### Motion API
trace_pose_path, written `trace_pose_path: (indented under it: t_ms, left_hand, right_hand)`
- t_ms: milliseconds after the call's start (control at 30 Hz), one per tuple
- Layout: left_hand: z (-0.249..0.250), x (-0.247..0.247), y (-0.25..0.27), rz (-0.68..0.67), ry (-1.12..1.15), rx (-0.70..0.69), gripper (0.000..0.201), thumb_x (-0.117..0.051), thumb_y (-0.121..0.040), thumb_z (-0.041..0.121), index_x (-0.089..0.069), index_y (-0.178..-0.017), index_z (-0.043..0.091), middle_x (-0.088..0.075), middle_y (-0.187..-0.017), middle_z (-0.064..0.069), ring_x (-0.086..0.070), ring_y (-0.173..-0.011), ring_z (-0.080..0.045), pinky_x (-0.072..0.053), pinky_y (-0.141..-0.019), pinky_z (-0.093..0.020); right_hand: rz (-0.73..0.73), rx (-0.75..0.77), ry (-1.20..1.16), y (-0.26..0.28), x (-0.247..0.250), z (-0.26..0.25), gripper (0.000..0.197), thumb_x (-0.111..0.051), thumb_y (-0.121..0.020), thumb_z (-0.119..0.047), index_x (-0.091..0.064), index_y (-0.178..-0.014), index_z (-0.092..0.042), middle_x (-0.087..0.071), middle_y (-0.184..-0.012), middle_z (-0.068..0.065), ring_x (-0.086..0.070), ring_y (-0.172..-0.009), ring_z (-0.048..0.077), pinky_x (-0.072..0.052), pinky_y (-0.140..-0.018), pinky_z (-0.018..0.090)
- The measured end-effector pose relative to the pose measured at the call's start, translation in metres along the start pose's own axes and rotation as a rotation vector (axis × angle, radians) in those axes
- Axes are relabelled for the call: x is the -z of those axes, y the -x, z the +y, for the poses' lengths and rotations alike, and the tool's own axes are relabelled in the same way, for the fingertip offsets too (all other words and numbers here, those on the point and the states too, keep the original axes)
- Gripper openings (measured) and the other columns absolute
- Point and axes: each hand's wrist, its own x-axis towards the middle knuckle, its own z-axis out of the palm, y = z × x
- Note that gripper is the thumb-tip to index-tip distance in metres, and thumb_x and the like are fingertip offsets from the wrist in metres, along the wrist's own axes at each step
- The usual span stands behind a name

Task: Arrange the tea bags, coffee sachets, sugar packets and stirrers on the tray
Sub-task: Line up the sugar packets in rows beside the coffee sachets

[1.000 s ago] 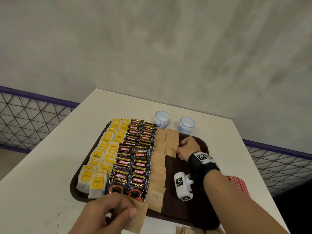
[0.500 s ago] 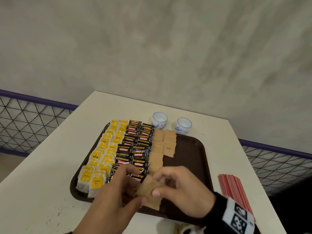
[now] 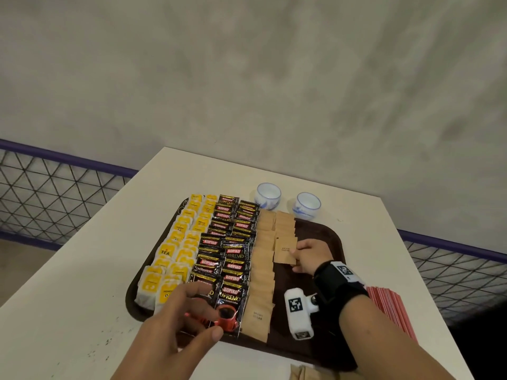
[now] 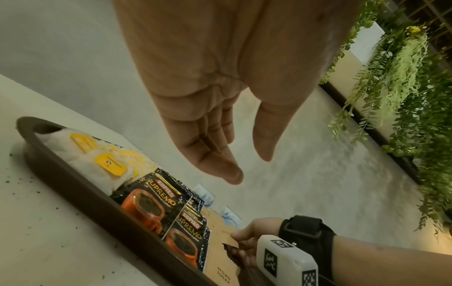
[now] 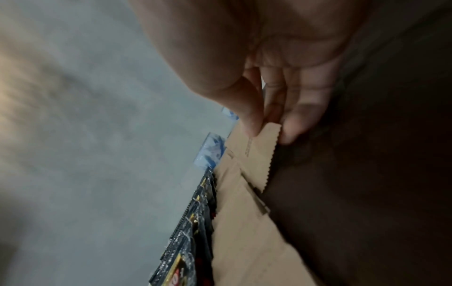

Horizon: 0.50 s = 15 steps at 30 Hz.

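On the brown tray (image 3: 321, 234) lie rows of yellow tea bags (image 3: 178, 250), black coffee sachets (image 3: 230, 250) and brown sugar packets (image 3: 263, 272). My right hand (image 3: 297, 256) reaches over the tray and pinches one sugar packet (image 3: 285, 250) by its right edge, at the near end of the shorter second sugar column. In the right wrist view, thumb and fingers (image 5: 291, 127) clamp that packet (image 5: 259, 152) at its corner. My left hand (image 3: 197, 311) hovers over the tray's near edge with relaxed fingers and holds nothing. Red stirrers (image 3: 389, 305) lie on the table right of the tray.
Two white and blue cups (image 3: 269, 194) (image 3: 306, 205) stand just behind the tray. More brown packets (image 3: 304, 373) lie on the white table (image 3: 82, 283) at its near edge. A wire fence (image 3: 49, 196) runs beyond the table on both sides.
Half a second ago both hands met at the near edge over a brown packet. My right hand has since carried it out to the second sugar column, and my left hand is empty.
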Motion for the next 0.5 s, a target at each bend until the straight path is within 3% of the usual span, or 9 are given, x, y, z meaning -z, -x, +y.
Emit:
trace_pose_path:
  t_ms: [67,167,267,300,367,433,500]
  left_hand:
    - [-0.002,0.003,-0.001,0.006,-0.004,-0.005,0.062,-0.072,-0.048,0.065,-0.05,-0.102,0.045,-0.068,-0.088,0.016,-0.068,-0.071,-0.011,-0.058,-0.067,-0.029]
    - [-0.004,0.005,-0.003,0.022,-0.037,-0.006,0.073,-0.058,-0.028,0.089,-0.046,-0.093,0.057,-0.068,-0.087,0.018,-0.068,-0.073,-0.009,-0.053,-0.06,-0.016]
    - [-0.009,0.006,-0.004,0.033,-0.054,-0.016,0.073,-0.058,-0.028,0.09,-0.045,-0.093,0.059,-0.068,-0.088,0.019,-0.068,-0.074,-0.008,-0.052,-0.059,-0.014]
    - [-0.009,0.006,-0.005,0.033,-0.059,-0.023,0.068,-0.065,-0.034,0.084,-0.045,-0.094,0.059,-0.068,-0.088,0.019,-0.068,-0.074,-0.008,-0.052,-0.059,-0.015]
    - [-0.009,0.004,-0.005,0.036,-0.072,-0.032,0.052,-0.079,-0.055,0.052,-0.047,-0.096,0.056,-0.069,-0.088,0.017,-0.067,-0.074,-0.009,-0.054,-0.063,-0.021]
    - [-0.013,0.003,-0.006,0.047,-0.093,-0.029,0.042,-0.078,-0.069,0.025,-0.054,-0.096,0.045,-0.068,-0.088,0.017,-0.067,-0.074,-0.009,-0.054,-0.064,-0.023]
    - [-0.016,0.002,-0.007,0.045,-0.118,-0.024,0.04,-0.076,-0.072,0.017,-0.055,-0.101,0.036,-0.068,-0.087,0.018,-0.066,-0.074,-0.009,-0.053,-0.061,-0.02]
  right_hand:
    - [0.038,0.027,0.081,-0.002,-0.003,-0.001,0.015,-0.068,-0.085,-0.008,-0.059,-0.077,-0.017,-0.067,-0.093,0.012,-0.062,-0.068,0.021,-0.053,-0.055,0.03]
    - [0.064,0.033,0.153,-0.005,-0.007,-0.002,0.013,-0.074,-0.078,-0.015,-0.062,-0.075,-0.017,-0.069,-0.089,0.008,-0.063,-0.081,0.023,-0.058,-0.077,0.037]
    - [0.089,0.019,0.221,-0.006,-0.008,-0.002,0.011,-0.075,-0.076,-0.018,-0.065,-0.08,-0.016,-0.069,-0.09,0.007,-0.066,-0.089,0.025,-0.057,-0.085,0.041]
    - [0.094,0.018,0.235,-0.006,-0.008,-0.002,0.011,-0.074,-0.076,-0.018,-0.065,-0.081,-0.016,-0.07,-0.091,0.008,-0.067,-0.09,0.025,-0.057,-0.085,0.041]
    - [0.101,0.023,0.259,-0.007,-0.007,-0.002,0.009,-0.072,-0.076,-0.017,-0.063,-0.078,-0.017,-0.071,-0.092,0.008,-0.068,-0.091,0.027,-0.058,-0.084,0.041]
    - [0.097,0.025,0.283,-0.006,-0.006,-0.003,0.011,-0.07,-0.077,-0.016,-0.06,-0.074,-0.019,-0.072,-0.091,0.008,-0.069,-0.089,0.027,-0.058,-0.083,0.04]
    - [0.091,0.02,0.282,-0.004,-0.004,-0.004,0.01,-0.069,-0.079,-0.016,-0.059,-0.076,-0.018,-0.072,-0.089,0.009,-0.069,-0.077,0.024,-0.059,-0.075,0.035]
